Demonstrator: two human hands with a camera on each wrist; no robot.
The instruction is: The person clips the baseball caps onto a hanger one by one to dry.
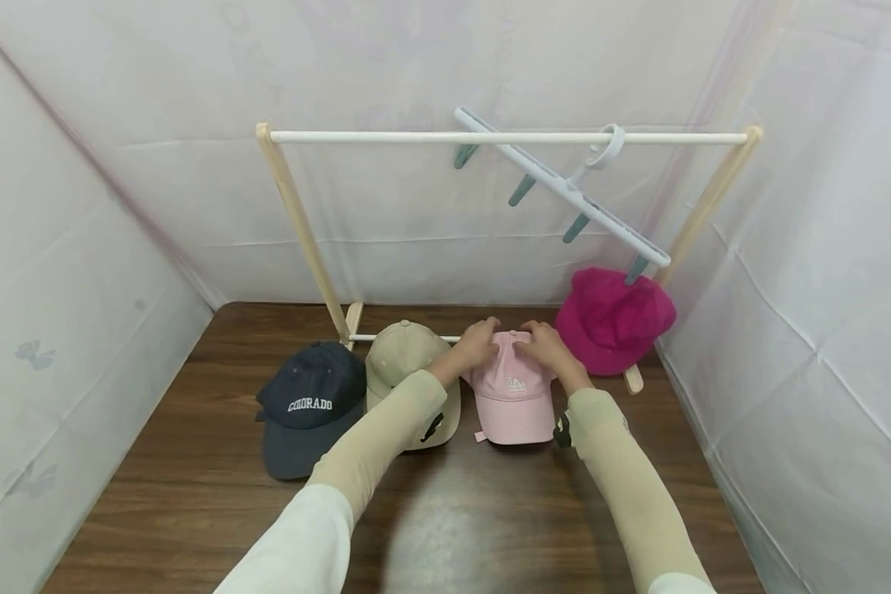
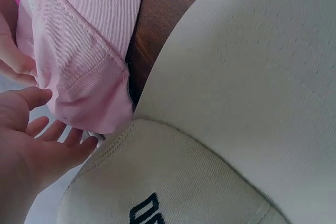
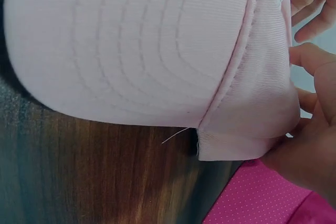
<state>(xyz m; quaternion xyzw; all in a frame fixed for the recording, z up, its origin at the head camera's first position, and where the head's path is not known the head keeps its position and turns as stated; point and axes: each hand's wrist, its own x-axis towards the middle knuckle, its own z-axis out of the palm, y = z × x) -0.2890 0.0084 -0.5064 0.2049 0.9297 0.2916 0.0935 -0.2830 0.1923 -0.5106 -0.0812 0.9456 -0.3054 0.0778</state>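
A pink baseball cap (image 1: 515, 419) with white LA lettering is between both hands, its brim toward me. My left hand (image 1: 478, 344) holds the left side of its crown, thumb in front and fingers partly hidden behind. On the other side, my right hand (image 1: 551, 348) grips the crown with the thumb in front and fingers behind the cloth. In the left wrist view, the beige cap (image 2: 210, 77) fills much of the picture beside the pink one. The magenta cap (image 3: 262, 192) shows below the right hand in the right wrist view.
A navy COLORADO cap (image 1: 313, 384) sits at the left. Behind stands a wooden rack with a white rail (image 1: 371, 137). On the rail hangs a tilted pale clip hanger (image 1: 545, 175); its lowest clip overlaps the magenta cap's top. White cloth walls (image 1: 824, 289) surround the brown table (image 1: 171, 470).
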